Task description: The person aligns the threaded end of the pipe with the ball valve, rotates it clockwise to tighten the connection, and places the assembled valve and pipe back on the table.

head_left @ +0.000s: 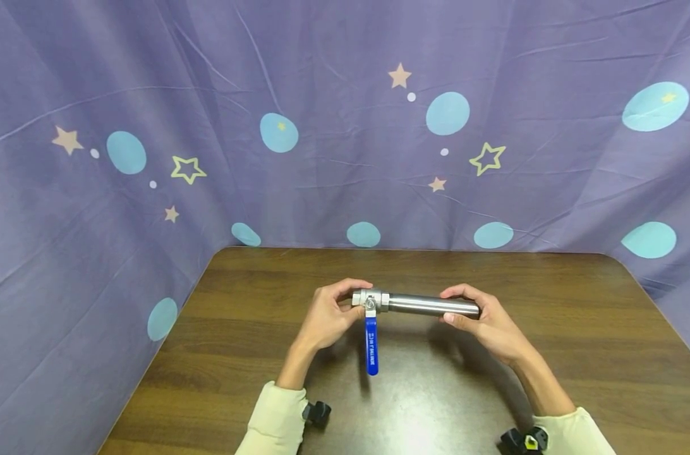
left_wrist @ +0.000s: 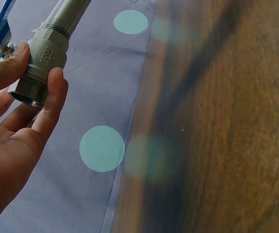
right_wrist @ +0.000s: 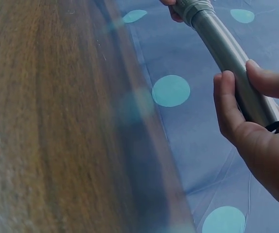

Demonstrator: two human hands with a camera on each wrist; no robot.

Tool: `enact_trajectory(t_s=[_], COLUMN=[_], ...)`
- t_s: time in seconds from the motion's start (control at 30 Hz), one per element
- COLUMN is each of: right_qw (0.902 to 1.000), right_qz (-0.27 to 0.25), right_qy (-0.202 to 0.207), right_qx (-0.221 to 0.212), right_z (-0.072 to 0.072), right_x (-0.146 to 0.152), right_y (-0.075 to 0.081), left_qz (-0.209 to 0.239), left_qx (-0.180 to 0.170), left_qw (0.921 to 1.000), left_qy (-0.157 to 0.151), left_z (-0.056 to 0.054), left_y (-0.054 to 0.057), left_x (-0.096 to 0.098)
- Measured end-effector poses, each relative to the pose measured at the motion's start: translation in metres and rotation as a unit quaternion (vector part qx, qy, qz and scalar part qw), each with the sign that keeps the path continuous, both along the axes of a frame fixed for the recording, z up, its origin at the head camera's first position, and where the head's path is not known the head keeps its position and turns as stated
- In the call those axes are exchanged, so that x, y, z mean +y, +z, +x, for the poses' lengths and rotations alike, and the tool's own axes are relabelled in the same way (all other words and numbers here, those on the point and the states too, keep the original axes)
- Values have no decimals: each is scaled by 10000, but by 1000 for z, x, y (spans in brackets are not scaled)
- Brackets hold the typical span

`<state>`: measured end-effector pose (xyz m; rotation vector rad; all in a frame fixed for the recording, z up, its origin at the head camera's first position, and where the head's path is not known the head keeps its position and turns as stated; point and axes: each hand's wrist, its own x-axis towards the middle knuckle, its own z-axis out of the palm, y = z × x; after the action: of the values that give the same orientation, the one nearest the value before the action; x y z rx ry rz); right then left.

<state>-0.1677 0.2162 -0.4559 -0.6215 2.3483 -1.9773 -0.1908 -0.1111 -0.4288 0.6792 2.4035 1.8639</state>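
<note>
A steel ball valve point(head_left: 372, 297) with a blue lever handle point(head_left: 371, 346) is joined to a shiny metal pipe point(head_left: 419, 304), and both are held above the table. My left hand point(head_left: 329, 316) grips the valve body at its free end, thumb on one side and fingers on the other. In the left wrist view the valve's open threaded mouth point(left_wrist: 28, 92) shows, and threads are visible where the pipe enters. My right hand point(head_left: 490, 325) holds the pipe's far end between thumb and fingers. The lever points toward me, at right angles to the pipe.
A brown wooden table point(head_left: 237, 354) lies under the hands and reflects light near its front. Behind it and at the sides hangs a purple curtain point(head_left: 345, 177) with stars and dots. Each wrist wears a black camera mount point(head_left: 318, 414) by a pale sleeve.
</note>
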Motion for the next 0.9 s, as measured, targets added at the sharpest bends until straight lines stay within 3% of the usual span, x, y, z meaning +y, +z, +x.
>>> enact_trajectory(t_s=[0.33, 0.63, 0.9], right_qw=[9993, 9997, 9997], right_qz=[-346, -99, -193], right_qy=[-137, -212, -87], right_qx=[16, -43, -99], right_z=[0, 1, 1], right_x=[-2, -3, -4], right_y=[-1, 1, 2], left_qz=[47, 45, 142], left_qx=[-25, -6, 57], left_qw=[10000, 10000, 9999], left_qy=[58, 57, 31], left_z=[0, 1, 0], left_y=[0, 1, 0], left_x=[2, 1, 1])
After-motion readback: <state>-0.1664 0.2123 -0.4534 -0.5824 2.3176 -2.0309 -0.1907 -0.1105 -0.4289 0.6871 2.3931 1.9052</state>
